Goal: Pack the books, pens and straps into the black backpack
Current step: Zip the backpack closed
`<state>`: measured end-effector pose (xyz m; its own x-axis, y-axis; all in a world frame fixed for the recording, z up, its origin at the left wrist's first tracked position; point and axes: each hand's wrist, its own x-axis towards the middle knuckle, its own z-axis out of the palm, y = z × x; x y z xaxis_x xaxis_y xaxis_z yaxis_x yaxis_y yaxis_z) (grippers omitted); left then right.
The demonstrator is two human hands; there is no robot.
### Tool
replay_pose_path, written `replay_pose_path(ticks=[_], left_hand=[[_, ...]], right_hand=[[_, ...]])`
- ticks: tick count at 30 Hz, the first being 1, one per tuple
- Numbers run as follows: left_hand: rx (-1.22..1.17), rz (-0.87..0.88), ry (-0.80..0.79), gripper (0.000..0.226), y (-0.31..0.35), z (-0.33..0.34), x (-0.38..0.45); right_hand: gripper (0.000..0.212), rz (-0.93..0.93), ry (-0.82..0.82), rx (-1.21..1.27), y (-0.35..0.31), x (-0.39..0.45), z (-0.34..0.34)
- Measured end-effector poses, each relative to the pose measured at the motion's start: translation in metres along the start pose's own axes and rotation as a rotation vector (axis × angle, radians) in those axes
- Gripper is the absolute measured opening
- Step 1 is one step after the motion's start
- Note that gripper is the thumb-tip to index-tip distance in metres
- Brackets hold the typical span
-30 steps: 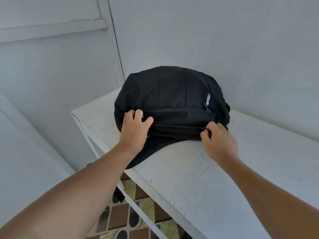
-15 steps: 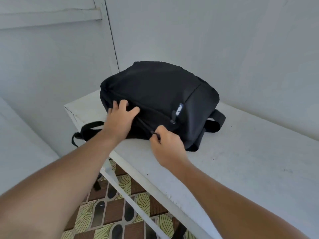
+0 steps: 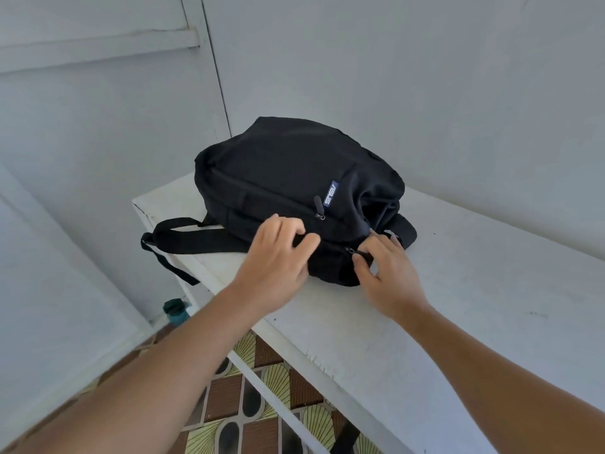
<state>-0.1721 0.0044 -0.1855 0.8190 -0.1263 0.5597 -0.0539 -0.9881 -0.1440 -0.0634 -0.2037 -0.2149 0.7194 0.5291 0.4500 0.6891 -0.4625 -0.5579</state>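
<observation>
the black backpack (image 3: 294, 178) lies at the white tabletop's (image 3: 458, 290) far left corner. the left hand (image 3: 275, 267) grips its near side; the right hand (image 3: 386, 276) pinches a zipper pull (image 3: 355, 255) there.

Backpack (image 3: 288, 165) matt black cloth; table (image 3: 474, 306) rough white.

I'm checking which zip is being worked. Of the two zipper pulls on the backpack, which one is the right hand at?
The lower zipper pull, on the near side of the black backpack, at the right hand. The upper pull hangs untouched beside the blue label.
</observation>
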Motion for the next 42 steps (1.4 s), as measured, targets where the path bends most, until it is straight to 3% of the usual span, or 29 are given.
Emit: replay_pose_path(ticks=[3,6,10,15,19,22,24,26,27,31,34,38,40,42], left_hand=[[-0.087,-0.005,-0.087,0.029,0.03,0.016,0.011],[-0.078,-0.088,-0.101,0.016,0.027,0.025,0.003],[-0.097,-0.022,-0.085,0.004,0.013,0.017,-0.018],[-0.085,-0.031,-0.015,0.012,-0.018,-0.002,-0.037],[0.055,0.047,-0.049,0.038,-0.045,-0.017,-0.061],[0.064,-0.03,-0.097,0.023,-0.048,-0.026,-0.053],[0.049,-0.082,-0.073,0.02,-0.04,-0.036,-0.044],[0.002,-0.106,-0.051,0.004,-0.022,-0.049,-0.037],[-0.027,-0.094,-0.032,0.01,-0.01,-0.055,-0.034],[-0.019,-0.046,-0.044,0.032,0.026,-0.047,-0.008],[0.018,-0.033,-0.072,0.021,0.037,-0.023,0.0],[0.086,0.021,-0.117,0.017,0.029,-0.016,-0.01],[0.115,0.02,-0.091,0.022,0.013,-0.02,-0.014],[0.158,0.036,-0.13,0.028,0.004,-0.026,-0.016]], right_hand=[[0.017,0.025,-0.112,0.042,-0.013,0.002,0.004],[0.019,0.006,-0.114,0.028,-0.025,0.001,0.013],[0.025,-0.103,-0.118,-0.011,-0.045,-0.007,0.027],[0.013,-0.328,-0.017,-0.125,-0.055,-0.005,0.024],[0.018,-0.308,0.085,-0.204,-0.021,0.019,-0.004],[0.021,-0.371,-0.008,-0.228,-0.001,0.033,-0.017],[0.019,-0.295,-0.059,-0.114,-0.004,0.036,-0.016],[0.017,-0.191,-0.079,0.014,-0.011,0.03,-0.011],[0.021,-0.174,-0.067,0.049,-0.015,0.025,-0.008],[0.025,-0.178,0.04,0.096,-0.031,0.01,-0.003],[0.025,-0.181,0.088,0.089,-0.03,0.004,-0.007],[0.024,-0.327,0.02,0.017,-0.019,0.009,-0.017],[0.022,-0.212,0.033,0.006,-0.003,0.029,-0.03],[0.018,0.019,0.089,0.047,0.019,0.048,-0.046]])
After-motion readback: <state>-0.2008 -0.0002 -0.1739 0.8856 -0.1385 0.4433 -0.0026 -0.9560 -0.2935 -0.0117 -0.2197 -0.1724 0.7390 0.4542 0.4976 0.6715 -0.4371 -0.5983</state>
